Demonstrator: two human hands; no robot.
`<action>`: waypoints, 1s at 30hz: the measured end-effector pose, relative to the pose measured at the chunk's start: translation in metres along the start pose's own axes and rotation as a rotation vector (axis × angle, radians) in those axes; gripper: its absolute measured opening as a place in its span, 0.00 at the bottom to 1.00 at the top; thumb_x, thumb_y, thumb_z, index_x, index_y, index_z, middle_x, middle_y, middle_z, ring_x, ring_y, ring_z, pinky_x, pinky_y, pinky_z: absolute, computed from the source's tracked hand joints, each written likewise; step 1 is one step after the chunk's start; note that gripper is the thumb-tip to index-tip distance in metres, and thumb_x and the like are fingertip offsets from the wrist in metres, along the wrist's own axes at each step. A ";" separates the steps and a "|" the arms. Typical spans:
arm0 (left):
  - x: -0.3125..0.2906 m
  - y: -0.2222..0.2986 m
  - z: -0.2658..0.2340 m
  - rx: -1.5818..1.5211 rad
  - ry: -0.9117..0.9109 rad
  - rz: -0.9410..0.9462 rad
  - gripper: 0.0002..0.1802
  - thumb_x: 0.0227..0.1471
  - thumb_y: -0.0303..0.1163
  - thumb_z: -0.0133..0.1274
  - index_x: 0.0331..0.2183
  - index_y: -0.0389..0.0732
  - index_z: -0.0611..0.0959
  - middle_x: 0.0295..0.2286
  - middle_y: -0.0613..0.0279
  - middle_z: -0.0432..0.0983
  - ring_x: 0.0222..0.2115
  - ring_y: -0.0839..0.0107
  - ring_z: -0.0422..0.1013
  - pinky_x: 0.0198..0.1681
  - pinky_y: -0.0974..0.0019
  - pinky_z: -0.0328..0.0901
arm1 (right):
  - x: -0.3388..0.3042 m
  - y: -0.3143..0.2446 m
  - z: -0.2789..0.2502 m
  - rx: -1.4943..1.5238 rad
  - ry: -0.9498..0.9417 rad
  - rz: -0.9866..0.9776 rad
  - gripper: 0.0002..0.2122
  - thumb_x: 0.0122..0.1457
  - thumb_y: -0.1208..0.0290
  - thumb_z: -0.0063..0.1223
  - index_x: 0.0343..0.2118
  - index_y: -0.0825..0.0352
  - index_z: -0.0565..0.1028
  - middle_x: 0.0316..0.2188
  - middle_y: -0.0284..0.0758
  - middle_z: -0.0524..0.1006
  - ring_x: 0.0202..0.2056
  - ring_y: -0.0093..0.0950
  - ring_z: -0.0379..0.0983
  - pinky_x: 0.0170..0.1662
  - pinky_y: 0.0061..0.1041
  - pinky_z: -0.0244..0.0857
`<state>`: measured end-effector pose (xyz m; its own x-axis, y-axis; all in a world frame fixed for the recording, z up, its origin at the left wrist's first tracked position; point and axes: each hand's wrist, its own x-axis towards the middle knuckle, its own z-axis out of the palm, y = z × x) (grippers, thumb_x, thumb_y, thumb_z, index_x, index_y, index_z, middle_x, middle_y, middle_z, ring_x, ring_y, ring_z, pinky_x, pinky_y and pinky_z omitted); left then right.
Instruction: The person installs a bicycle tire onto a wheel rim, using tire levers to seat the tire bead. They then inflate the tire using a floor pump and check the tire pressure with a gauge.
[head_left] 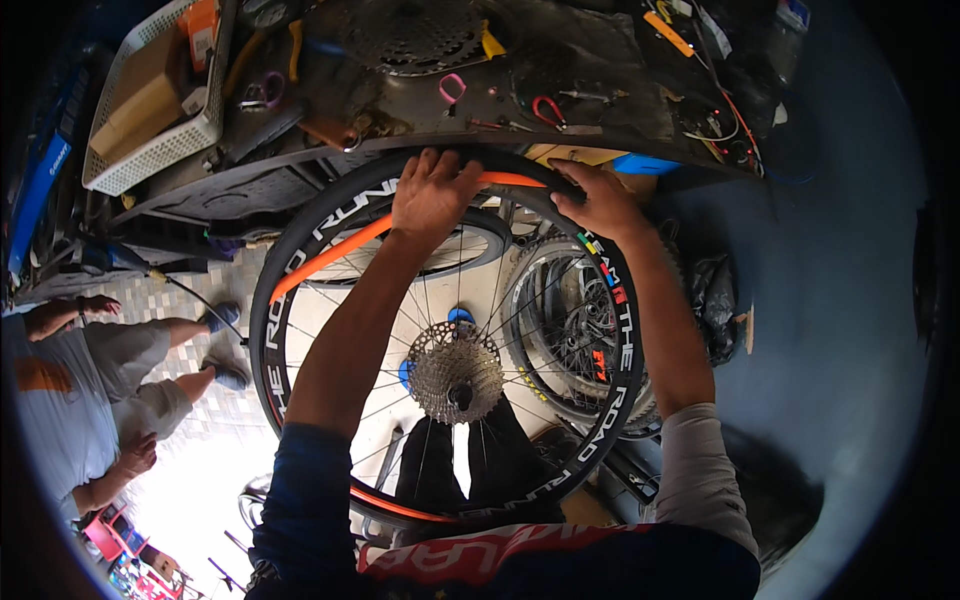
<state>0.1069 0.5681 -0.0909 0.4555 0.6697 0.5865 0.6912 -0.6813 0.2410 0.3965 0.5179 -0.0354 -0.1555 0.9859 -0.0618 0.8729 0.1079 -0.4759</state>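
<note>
Cloth sleeves (305, 490) lead to left hand (428, 205) and right hand (605, 205), each grip pinching round rubber tire (268, 340).

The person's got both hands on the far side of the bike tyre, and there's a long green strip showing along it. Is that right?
Not quite: the strip is orange, not green, as the head view shows. The left hand and right hand are indeed both on the far side of the bike tyre.
</note>
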 end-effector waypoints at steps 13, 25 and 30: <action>0.010 0.003 0.019 0.051 0.023 -0.094 0.13 0.54 0.42 0.66 0.27 0.42 0.88 0.45 0.55 0.78 0.50 0.52 0.72 0.49 0.49 0.67 | 0.008 0.004 0.011 0.005 -0.002 -0.070 0.25 0.63 0.63 0.63 0.62 0.64 0.74 0.55 0.44 0.80 0.53 0.43 0.79 0.57 0.37 0.72; -0.014 -0.028 0.003 0.027 -0.016 0.132 0.12 0.51 0.35 0.62 0.40 0.52 0.89 0.35 0.68 0.76 0.44 0.63 0.72 0.47 0.56 0.64 | 0.025 -0.024 0.052 -0.349 0.442 -0.439 0.08 0.57 0.69 0.69 0.39 0.53 0.82 0.41 0.28 0.79 0.44 0.33 0.79 0.43 0.34 0.76; -0.013 -0.035 0.007 -0.002 0.073 0.137 0.13 0.48 0.33 0.62 0.39 0.53 0.89 0.38 0.68 0.75 0.44 0.63 0.72 0.48 0.53 0.64 | 0.029 -0.030 0.056 -0.364 0.483 -0.419 0.09 0.57 0.67 0.70 0.38 0.57 0.80 0.37 0.28 0.78 0.40 0.32 0.79 0.40 0.34 0.75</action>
<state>0.0805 0.5846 -0.1123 0.5039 0.5472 0.6684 0.6243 -0.7654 0.1560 0.3401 0.5358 -0.0721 -0.3619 0.7899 0.4950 0.8962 0.4410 -0.0485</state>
